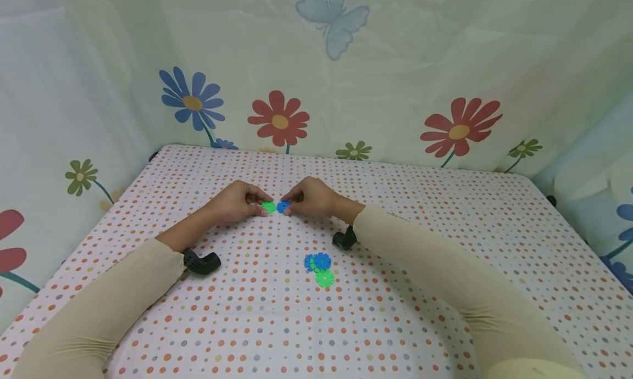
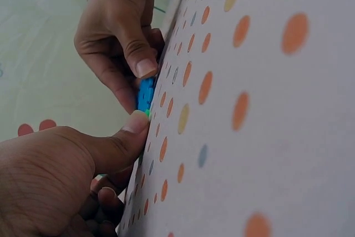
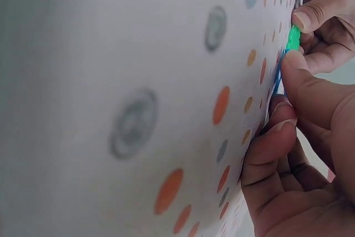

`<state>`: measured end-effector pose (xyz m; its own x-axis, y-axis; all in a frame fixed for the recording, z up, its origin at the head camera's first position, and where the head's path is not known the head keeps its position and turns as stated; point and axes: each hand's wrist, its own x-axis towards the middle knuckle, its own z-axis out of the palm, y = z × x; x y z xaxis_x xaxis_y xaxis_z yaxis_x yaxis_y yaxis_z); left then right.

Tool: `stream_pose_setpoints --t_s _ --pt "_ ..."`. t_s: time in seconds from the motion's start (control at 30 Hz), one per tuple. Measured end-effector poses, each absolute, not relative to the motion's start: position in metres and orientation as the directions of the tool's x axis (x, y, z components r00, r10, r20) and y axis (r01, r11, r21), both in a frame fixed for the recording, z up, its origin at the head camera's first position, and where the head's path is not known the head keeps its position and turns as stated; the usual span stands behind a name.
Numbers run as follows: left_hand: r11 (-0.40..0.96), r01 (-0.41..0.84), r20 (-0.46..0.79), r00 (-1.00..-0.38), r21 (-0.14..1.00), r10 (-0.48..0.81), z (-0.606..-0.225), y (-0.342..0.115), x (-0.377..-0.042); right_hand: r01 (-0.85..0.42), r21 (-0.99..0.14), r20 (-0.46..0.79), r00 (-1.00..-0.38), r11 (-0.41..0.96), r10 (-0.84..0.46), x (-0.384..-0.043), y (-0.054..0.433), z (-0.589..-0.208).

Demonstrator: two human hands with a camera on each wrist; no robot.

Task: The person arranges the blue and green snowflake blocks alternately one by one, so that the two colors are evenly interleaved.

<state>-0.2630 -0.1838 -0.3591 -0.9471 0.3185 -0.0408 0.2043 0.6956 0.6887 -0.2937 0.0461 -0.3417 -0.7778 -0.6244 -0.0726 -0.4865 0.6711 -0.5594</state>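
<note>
My left hand (image 1: 239, 201) pinches a green notched disc (image 1: 269, 207) between thumb and fingers, close over the dotted cloth. Facing it, my right hand (image 1: 314, 198) pinches a blue notched disc (image 1: 283, 206) in the same way. In the head view the two discs lie edge to edge with a slim gap. From the left wrist, the blue disc (image 2: 145, 94) shows more of itself, while the left thumb covers most of the green one. The right wrist view shows the green disc (image 3: 293, 38) just beyond the right thumb, which hides part of the blue disc.
Nearer my body lies a small overlapping pile: blue discs (image 1: 322, 261) with green between them, and a green disc (image 1: 325, 278) at the front. A dotted cloth (image 1: 237, 324) covers the table. A flowered curtain (image 1: 376, 93) hangs behind its far edge. Black wrist pieces (image 1: 201, 262) stick out below both sleeves.
</note>
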Motion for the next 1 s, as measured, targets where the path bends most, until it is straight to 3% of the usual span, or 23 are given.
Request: stream_pose_setpoints --t_s 0.23,0.57,1.0 --pt "0.700 0.203 -0.041 -0.948 0.685 0.315 -0.3577 -0.1843 -0.2636 -0.459 -0.558 -0.079 -0.799 0.691 -0.596 -0.2936 0.0462 -0.3402" --pt "0.703 0.214 -0.024 -0.950 0.678 0.312 -0.3554 -0.1849 -0.2606 -0.514 -0.544 -0.048 -0.770 0.664 -0.636 -0.2916 0.0468 -0.3385" --pt "0.728 0.178 -0.017 -0.968 0.662 0.252 -0.3547 -0.1809 -0.2597 -0.517 -0.513 -0.057 -0.776 0.685 -0.628 -0.2928 0.0462 -0.3400"
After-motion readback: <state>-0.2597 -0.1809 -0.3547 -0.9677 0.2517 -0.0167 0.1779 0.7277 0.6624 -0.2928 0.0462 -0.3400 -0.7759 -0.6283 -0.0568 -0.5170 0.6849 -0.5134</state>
